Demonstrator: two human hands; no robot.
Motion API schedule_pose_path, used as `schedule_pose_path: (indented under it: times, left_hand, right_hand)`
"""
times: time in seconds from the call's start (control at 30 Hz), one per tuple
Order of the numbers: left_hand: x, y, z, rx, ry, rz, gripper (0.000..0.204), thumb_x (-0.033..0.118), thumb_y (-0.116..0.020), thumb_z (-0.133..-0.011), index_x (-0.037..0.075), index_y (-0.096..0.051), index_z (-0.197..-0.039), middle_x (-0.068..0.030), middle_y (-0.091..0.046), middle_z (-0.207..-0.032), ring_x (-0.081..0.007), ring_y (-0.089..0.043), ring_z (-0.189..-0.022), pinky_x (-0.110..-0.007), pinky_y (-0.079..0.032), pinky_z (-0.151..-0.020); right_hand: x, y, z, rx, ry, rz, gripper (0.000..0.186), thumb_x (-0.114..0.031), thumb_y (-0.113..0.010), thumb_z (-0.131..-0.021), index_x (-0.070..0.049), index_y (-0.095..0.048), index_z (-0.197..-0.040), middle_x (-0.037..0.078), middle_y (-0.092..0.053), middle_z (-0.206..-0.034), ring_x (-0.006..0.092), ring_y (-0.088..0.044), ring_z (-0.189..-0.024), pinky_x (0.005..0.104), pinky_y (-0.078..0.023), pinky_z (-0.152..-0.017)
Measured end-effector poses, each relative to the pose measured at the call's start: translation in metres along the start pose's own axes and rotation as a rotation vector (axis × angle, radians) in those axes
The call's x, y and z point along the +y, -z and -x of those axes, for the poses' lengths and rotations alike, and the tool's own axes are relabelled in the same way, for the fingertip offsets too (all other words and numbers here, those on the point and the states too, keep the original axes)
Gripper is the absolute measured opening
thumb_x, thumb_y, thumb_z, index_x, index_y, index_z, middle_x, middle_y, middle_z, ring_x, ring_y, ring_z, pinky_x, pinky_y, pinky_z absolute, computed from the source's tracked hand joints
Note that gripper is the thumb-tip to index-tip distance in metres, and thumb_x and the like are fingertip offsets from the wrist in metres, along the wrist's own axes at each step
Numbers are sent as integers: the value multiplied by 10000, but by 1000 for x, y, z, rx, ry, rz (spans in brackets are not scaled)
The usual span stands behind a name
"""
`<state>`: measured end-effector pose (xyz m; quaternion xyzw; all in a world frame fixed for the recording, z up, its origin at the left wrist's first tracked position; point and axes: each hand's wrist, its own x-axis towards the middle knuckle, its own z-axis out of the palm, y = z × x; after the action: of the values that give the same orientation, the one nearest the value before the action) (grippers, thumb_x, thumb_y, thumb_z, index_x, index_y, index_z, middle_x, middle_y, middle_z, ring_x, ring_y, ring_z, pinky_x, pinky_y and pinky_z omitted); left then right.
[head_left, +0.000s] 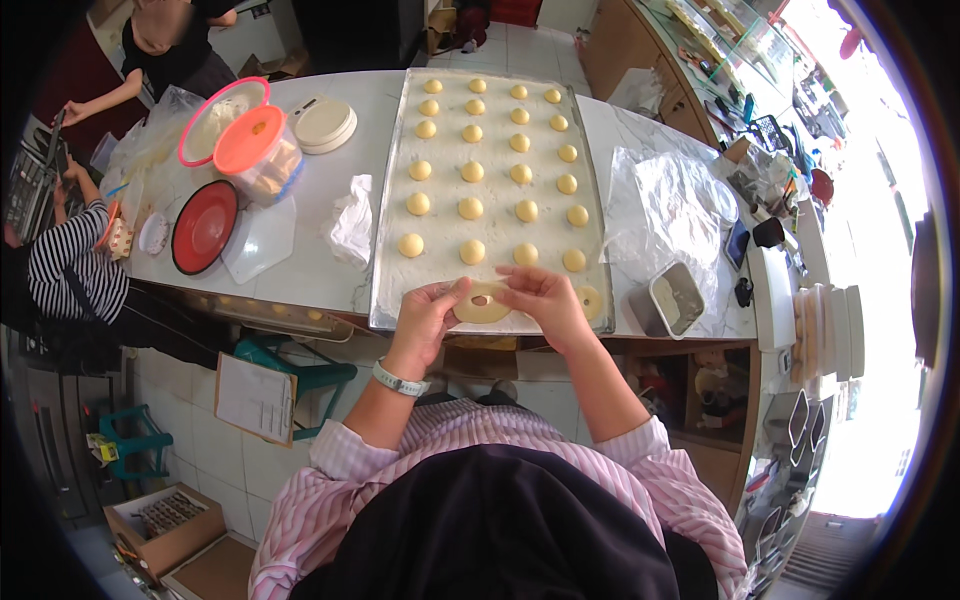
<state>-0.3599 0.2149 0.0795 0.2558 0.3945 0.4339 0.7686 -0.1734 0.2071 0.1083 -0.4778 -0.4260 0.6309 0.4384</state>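
Pale dough disc [484, 314] is pinched between left hand [428, 314] and right hand [550, 304]; shaping, apparently; next move calls for even fingertip pressure.

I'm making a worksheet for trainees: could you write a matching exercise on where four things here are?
1. flattened dough
2. metal tin
3. clipboard
4. red plate

A. by a green stool
B. left of the large tray
C. right of that tray
D. between the person's fingers

Pairs: 1-D, 2-C, 3-A, 4-B
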Motion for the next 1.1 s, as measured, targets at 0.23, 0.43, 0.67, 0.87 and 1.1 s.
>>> schedule_pose_path:
  times: [0.23, 0.43, 0.67, 0.87, 1.1]
  left_hand:
    - [4, -3, 2, 38, 4, -13, 316, 211, -689, -825, -62, -627, -974, -103, -662, -866, -155, -648, -792, -274, -539, -704]
    - [-3, 1, -4, 8, -5, -40, 310, 217, -679, -834, -65, -634, -955, -104, -661, -858, -156, -649, -783, -270, -539, -707]
    - [0, 6, -7, -24, 44, -77, 311, 231, -685, -829, -57, -642, -939, -102, -662, -850, -163, -652, -738, -266, -542, -664]
    - [7, 12, -5, -34, 58, -121, 322, 243, -696, -820, -55, -645, -931, -113, -663, -850, -161, -654, -736, -252, -541, -635]
    - [14, 39, 0, 154, -45, -121, 307, 221, -689, -827, -54, -626, -949, -115, -658, -885, -181, -658, -783, -267, -541, -719]
  right_hand:
    - [0, -1, 3, 20, -53, 19, 395, -76, -686, -799, 66, -562, -1146, 100, -662, -939, 122, -611, -869, 243, -477, -804]
    - [6, -2, 1, 5, -33, 102, 363, -127, -699, -799, 60, -609, -1097, 89, -669, -929, 118, -605, -870, 256, -468, -810]
    - [4, -7, -1, -1, -18, 167, 343, -108, -682, -814, 63, -609, -1103, 90, -663, -939, 114, -597, -882, 244, -465, -813]
    - [4, -11, -12, -68, -39, 175, 364, -141, -676, -826, 50, -601, -1126, 90, -665, -967, 132, -612, -908, 250, -475, -817]
    - [25, -31, -48, -304, -270, -38, 427, -99, -665, -827, 90, -528, -1186, 92, -647, -985, 121, -612, -872, 241, -482, -783]
